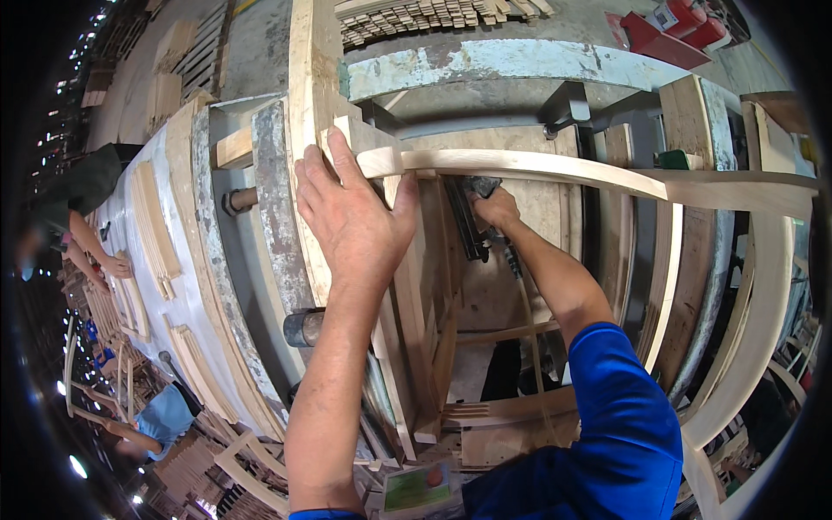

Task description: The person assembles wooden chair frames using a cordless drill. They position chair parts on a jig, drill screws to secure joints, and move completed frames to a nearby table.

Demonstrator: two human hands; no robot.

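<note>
My left hand (355, 212) lies spread over the end of a pale wooden frame, its fingers resting on an upright board (312, 78) and its thumb beside the joint. From that joint a curved wooden rail (537, 165) runs off to the right. Below the rail, my right hand (497, 211) is closed around a black air nail gun (468, 230), with an air hose (525, 303) trailing down from it. The gun's upper end is partly hidden under the rail, so I cannot tell whether its nose touches the wood.
A worn, paint-chipped metal beam (511, 65) crosses behind the frame. Stacked wood strips (433, 19) and red fire extinguishers (685, 22) stand beyond. Two other people work at the left, one near a light-coloured table (186, 303) with wooden parts. Curved wooden pieces (763, 303) rise at the right.
</note>
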